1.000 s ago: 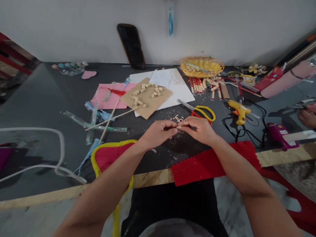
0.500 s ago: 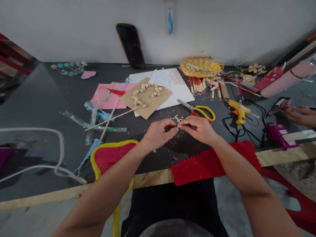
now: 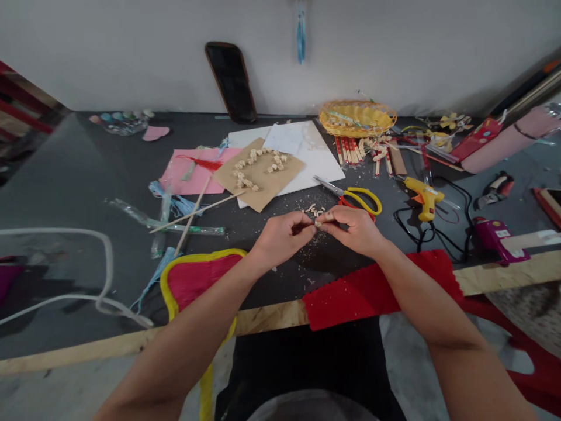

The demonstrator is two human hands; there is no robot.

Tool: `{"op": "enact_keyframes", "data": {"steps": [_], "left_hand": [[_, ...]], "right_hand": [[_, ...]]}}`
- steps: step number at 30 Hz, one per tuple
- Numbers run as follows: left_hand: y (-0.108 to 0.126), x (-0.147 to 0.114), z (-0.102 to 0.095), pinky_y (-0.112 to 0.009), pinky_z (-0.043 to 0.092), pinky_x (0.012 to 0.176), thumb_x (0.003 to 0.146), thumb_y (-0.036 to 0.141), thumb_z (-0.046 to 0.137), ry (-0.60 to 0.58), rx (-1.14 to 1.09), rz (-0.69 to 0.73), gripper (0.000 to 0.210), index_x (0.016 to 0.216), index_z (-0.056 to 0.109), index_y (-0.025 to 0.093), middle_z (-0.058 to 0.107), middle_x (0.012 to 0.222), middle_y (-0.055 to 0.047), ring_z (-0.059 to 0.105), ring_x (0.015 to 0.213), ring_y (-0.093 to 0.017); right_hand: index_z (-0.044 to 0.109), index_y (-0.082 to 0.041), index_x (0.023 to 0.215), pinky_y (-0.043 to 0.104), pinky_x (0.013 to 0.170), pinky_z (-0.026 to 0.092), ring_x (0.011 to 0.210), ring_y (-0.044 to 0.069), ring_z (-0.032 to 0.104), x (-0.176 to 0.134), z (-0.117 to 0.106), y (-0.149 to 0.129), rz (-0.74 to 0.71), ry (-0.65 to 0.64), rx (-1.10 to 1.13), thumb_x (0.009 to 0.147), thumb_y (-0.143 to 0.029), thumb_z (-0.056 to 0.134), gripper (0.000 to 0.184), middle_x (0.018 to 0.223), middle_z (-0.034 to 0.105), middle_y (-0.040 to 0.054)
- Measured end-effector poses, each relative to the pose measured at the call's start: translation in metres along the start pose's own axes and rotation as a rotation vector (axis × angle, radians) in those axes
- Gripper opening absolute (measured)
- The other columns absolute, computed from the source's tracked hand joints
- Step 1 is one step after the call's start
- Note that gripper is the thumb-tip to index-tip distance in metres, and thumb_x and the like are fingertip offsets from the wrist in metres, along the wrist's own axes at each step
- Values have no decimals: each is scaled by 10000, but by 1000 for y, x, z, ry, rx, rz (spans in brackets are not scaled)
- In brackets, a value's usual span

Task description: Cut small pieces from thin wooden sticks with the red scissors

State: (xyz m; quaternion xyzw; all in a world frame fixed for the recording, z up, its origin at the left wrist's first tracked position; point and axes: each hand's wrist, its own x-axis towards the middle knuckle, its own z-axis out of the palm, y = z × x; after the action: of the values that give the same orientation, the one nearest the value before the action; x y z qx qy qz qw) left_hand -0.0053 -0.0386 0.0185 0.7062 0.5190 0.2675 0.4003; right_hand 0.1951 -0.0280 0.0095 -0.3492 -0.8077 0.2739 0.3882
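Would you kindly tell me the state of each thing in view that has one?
Left hand: pinching a small pale piece
Right hand: pinching the same piece
Scissors: lying down, partly behind the right hand
Phone: leaning against the wall, screen dark
Glue gun: lying down, cord attached
Basket: upright, holding items
Blue tassel: hanging
Brown card: flat, bearing pale clusters
Sticks: crossed

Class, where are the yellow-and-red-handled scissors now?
In the head view, the scissors lie right of centre on the table, just beyond the right hand and left of the yellow glue gun.
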Motion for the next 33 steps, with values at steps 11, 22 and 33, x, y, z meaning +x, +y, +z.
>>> {"op": "enact_keyframes", "data": {"steps": [11, 22, 33], "left_hand": [[-1, 0, -1, -199, 381, 546, 838, 359, 580, -1, 1, 11, 204, 793, 656, 174, 625, 649, 21, 547, 593, -100], [3, 0, -2, -201, 350, 524, 837, 355, 588, 10, -17, 21, 212, 753, 647, 170, 585, 606, 34, 490, 548, -85], [5, -1, -2, -202, 351, 521, 848, 351, 580, 36, -25, 35, 221, 732, 629, 169, 591, 619, 32, 489, 548, -84]], "right_hand": [[711, -209, 941, 269, 761, 555, 821, 134, 691, 0, 1, 1, -16, 5, -18, 896, -223, 614, 108, 893, 738, 37], [708, -213, 950, 276, 776, 573, 835, 136, 700, 1, -1, 0, -68, 32, -69, 896, -208, 615, 107, 893, 745, 36], [705, -190, 974, 270, 796, 578, 869, 149, 715, 0, 1, 0, -28, 91, -64, 879, -213, 646, 114, 934, 756, 51]]}}
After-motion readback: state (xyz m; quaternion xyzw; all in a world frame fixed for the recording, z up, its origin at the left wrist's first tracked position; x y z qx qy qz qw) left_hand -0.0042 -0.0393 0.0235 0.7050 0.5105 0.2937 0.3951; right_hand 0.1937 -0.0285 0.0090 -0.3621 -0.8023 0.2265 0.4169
